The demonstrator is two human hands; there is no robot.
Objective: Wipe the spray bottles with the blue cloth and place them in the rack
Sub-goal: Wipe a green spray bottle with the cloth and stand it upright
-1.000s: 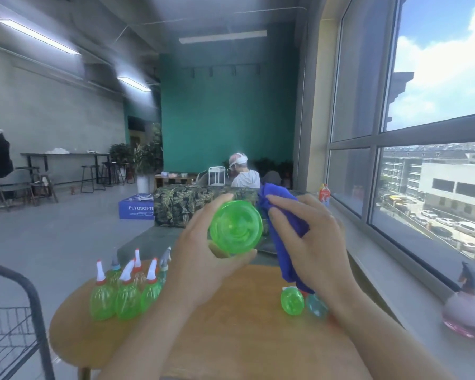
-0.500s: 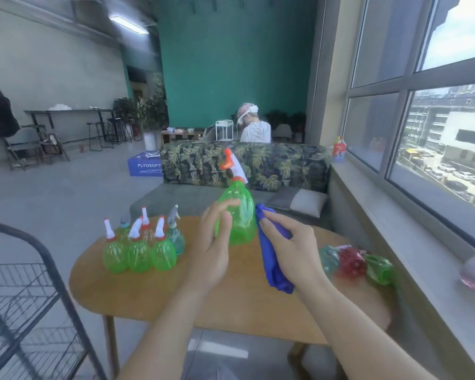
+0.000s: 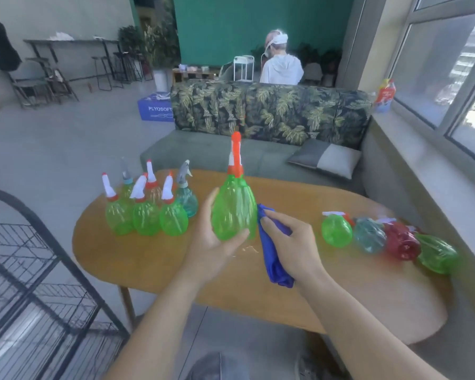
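Tipped upright since a second ago, when its round base faced the camera, the green spray bottle (image 3: pixel 234 208) now stands with its long axis nearly vertical, its orange-and-white nozzle (image 3: pixel 235 154) pointing up and slightly away toward the sofa (image 3: pixel 269 113), its base held just above the desk (image 3: pixel 154 259). The left hand (image 3: pixel 211 242) cups the bottle from below and from its left side, fingers curled up the far flank and thumb pressed across the lower front. The right hand (image 3: pixel 291 248) is closed round the blue cloth (image 3: pixel 272 250), bunching it so that its upper end touches the right side of the bottle while the rest hangs down to the desk. Left of the held bottle a cluster of upright bottles (image 3: pixel 148 209) stands on the desk, mostly green with one teal, nozzles pointing up. Right of the held bottle a row of lying bottles (image 3: pixel 387 239), green, teal, red and green, rests on its sides near the desk's edge by the window sill (image 3: pixel 428 171). Farther left of the held bottle, beyond the desk's edge, the black wire rack (image 3: pixel 33 270) stands on the floor. Behind the sofa a person (image 3: pixel 280 64) sits facing away.
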